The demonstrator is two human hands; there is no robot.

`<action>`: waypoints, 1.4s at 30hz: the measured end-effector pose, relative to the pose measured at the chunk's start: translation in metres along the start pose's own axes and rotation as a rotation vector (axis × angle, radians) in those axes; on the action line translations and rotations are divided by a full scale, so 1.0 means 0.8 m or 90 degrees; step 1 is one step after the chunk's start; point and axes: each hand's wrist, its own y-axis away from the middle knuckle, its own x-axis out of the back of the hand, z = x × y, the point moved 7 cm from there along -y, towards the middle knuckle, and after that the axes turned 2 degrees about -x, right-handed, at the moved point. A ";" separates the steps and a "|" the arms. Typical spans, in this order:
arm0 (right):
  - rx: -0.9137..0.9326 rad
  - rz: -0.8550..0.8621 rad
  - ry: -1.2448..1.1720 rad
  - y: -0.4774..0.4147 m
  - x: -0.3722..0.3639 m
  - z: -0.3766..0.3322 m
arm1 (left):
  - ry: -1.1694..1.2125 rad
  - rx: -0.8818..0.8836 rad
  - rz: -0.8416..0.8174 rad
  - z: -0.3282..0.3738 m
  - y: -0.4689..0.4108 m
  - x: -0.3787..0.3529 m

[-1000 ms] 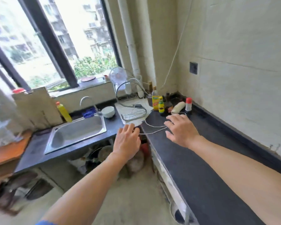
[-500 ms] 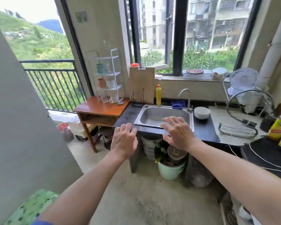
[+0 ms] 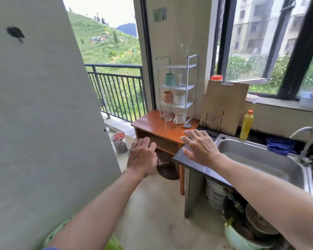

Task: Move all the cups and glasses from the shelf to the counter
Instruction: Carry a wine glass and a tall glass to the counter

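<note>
A white wire shelf [image 3: 190, 73] stands on a small wooden table [image 3: 157, 127]. It holds a green cup [image 3: 169, 79] and a clear glass [image 3: 181, 79] on an upper tier, and an orange cup [image 3: 168, 96] with a white mug [image 3: 179, 99] below. At its foot stand a clear glass [image 3: 167, 114] and a white mug [image 3: 179, 118]. A tall clear glass [image 3: 184, 49] is on top. My left hand [image 3: 143, 156] and my right hand [image 3: 200, 146] hover empty, fingers spread, short of the table. The dark counter [image 3: 197, 163] lies under my right hand.
A steel sink [image 3: 260, 159] with a tap [image 3: 304, 141] is set in the counter. A cutting board [image 3: 222, 107] and a yellow bottle [image 3: 246, 124] lean at the back. A grey wall [image 3: 34, 114] rises on the left. Buckets and pots [image 3: 246, 222] sit under the counter.
The view has swung left, from the corner counter past the sink to the shelf, which is now closer. Both hands stay out in front, empty.
</note>
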 end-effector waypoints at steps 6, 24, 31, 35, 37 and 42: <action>0.030 -0.004 -0.041 -0.137 -0.064 -0.004 | -0.014 0.070 0.011 -0.101 -0.067 -0.036; -0.101 0.047 -0.032 -0.482 -0.197 0.066 | 0.063 -0.033 0.073 -0.336 -0.396 -0.168; -0.190 0.072 0.001 -0.569 -0.223 0.182 | 0.152 -0.093 0.106 -0.322 -0.543 -0.239; -0.230 0.100 0.023 -0.629 -0.234 0.261 | 0.169 -0.134 0.125 -0.307 -0.642 -0.262; -0.255 0.123 0.035 -0.663 -0.234 0.303 | 0.171 -0.156 0.132 -0.301 -0.698 -0.271; -0.303 0.185 0.057 -0.740 -0.230 0.389 | 0.205 -0.193 0.168 -0.290 -0.821 -0.288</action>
